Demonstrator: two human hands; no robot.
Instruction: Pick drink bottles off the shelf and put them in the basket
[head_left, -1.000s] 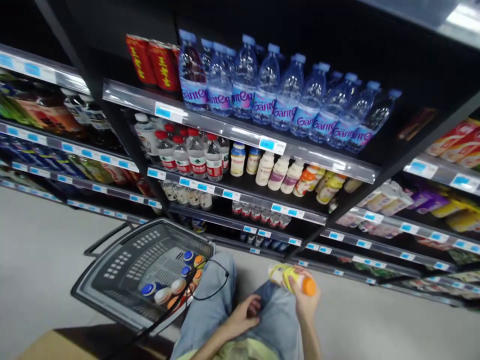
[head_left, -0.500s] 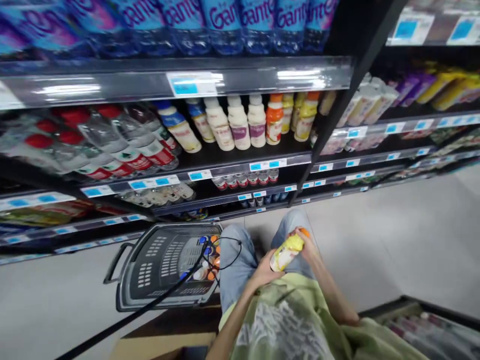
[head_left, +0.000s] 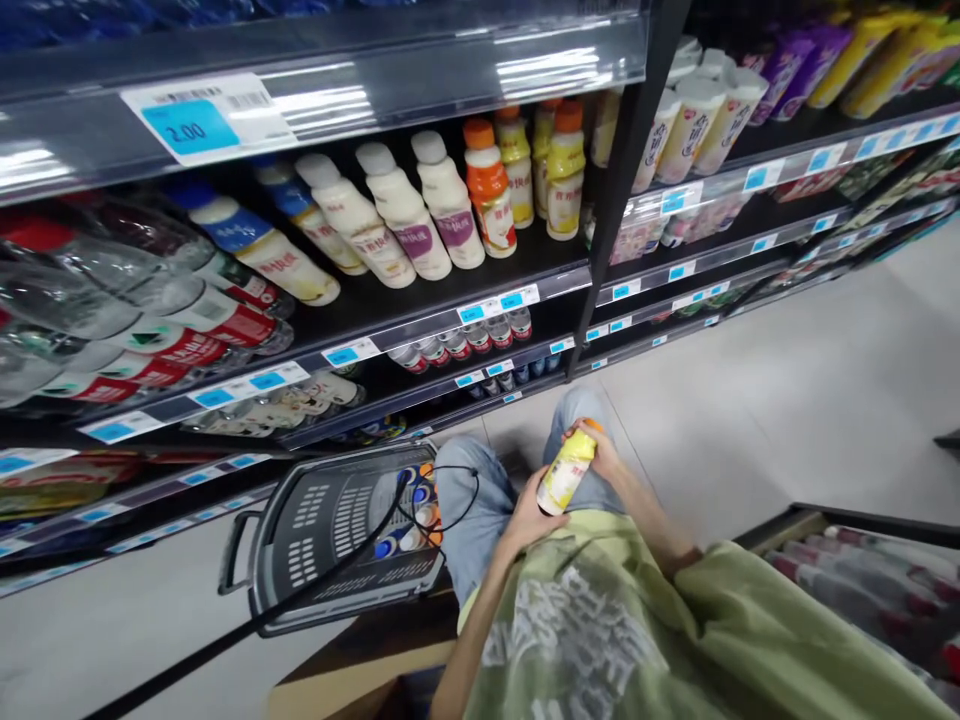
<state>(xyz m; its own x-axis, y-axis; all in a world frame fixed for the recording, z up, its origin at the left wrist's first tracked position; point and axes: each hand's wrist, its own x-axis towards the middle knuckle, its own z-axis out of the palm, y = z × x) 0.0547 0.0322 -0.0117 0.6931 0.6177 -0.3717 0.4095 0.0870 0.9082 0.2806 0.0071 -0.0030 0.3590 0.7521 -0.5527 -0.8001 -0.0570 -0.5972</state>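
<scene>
Supermarket aisle, viewed from above. The left hand (head_left: 529,512) and right hand (head_left: 600,455) are both clasped around a yellow drink bottle (head_left: 568,474), base and orange-capped end respectively, above the denim-clad legs (head_left: 466,490). A grey shopping basket (head_left: 311,515) of capped bottles sits beside the left leg; black shelving (head_left: 551,285) with price labels (head_left: 191,125) fronts the pale tiled floor (head_left: 712,410).

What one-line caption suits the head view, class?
Left hand and right hand hold a yellow bottle, with a basket alongside and drink shelves ahead.
</scene>
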